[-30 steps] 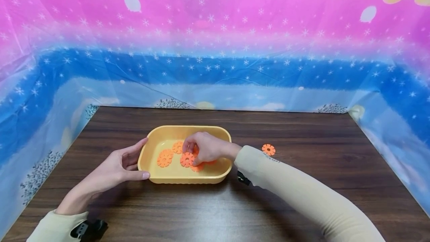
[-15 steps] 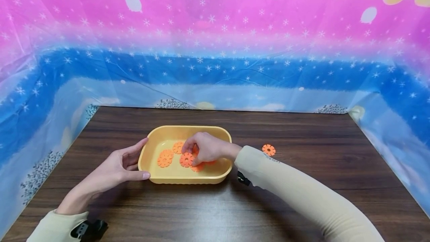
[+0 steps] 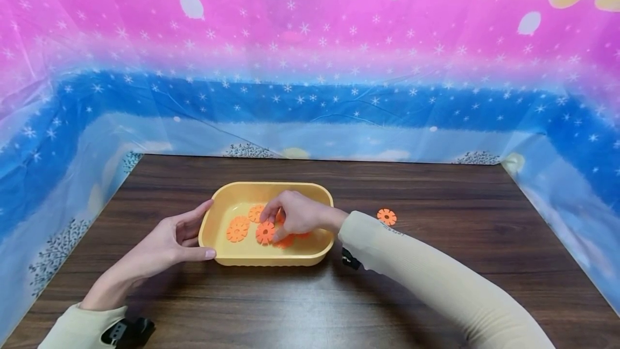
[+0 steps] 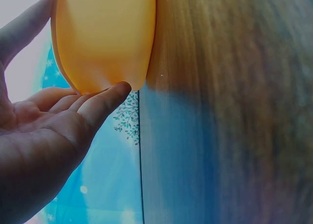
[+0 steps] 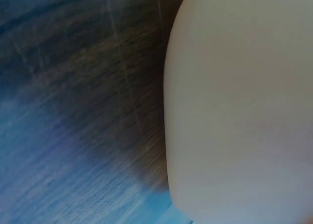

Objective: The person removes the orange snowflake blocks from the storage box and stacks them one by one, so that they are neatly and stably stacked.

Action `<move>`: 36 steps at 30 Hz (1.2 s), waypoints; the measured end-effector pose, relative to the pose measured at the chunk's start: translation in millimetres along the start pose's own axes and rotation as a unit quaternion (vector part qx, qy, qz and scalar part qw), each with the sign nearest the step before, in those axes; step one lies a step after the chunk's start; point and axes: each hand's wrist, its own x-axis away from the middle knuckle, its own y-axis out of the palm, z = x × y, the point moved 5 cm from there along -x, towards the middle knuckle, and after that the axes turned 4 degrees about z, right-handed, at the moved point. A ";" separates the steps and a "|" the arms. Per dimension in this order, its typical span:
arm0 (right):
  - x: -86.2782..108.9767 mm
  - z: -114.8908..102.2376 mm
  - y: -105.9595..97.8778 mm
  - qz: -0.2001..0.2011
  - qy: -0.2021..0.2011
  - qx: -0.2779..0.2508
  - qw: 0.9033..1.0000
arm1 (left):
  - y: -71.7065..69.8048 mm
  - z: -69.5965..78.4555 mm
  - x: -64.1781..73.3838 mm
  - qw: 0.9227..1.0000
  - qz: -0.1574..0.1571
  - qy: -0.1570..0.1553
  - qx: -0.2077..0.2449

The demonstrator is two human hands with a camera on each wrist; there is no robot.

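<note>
A shallow yellow plastic tray (image 3: pixel 271 260) stands on the table, holding several orange notched discs (image 3: pixel 238 229) with holes in their centres. My left hand (image 3: pixel 167 241) grips the tray's left end, fingers at the far side and thumb at the near corner. In the left wrist view the fingers (image 4: pixel 105 99) touch the tray's end wall (image 4: pixel 105 43). Inside the tray, my right hand (image 3: pixel 300 214) pinches an orange notched disc (image 3: pixel 265 232) between thumb and fingers. It partly covers other discs beneath it. Only the tray's outer wall (image 5: pixel 234 106) and the table show in the right wrist view.
One more orange notched disc (image 3: pixel 386 217) lies on the dark wooden table (image 3: pixel 300 306), right of the tray and just beyond my right sleeve (image 3: pixel 426 268). A patterned pink and blue cloth (image 3: pixel 310 96) surrounds the table's back and sides.
The pinched disc has shifted slightly left and down within the tray, and the right fingertips have moved a little with it. My left hand and the tray stay in place.
</note>
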 end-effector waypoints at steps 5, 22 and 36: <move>0.8 -2.3 0.5 -0.003 -0.002 -0.015 1.000 | -0.7 -0.1 0.1 1.000 0.004 0.002 -0.015; 9.5 -7.4 -3.7 0.013 -0.002 -0.041 0.999 | -0.4 -3.4 0.0 1.000 0.008 -0.009 -0.018; 21.4 -9.0 -12.9 0.033 -0.014 -0.029 0.999 | 0.1 -2.7 0.0 1.000 0.010 -0.007 -0.020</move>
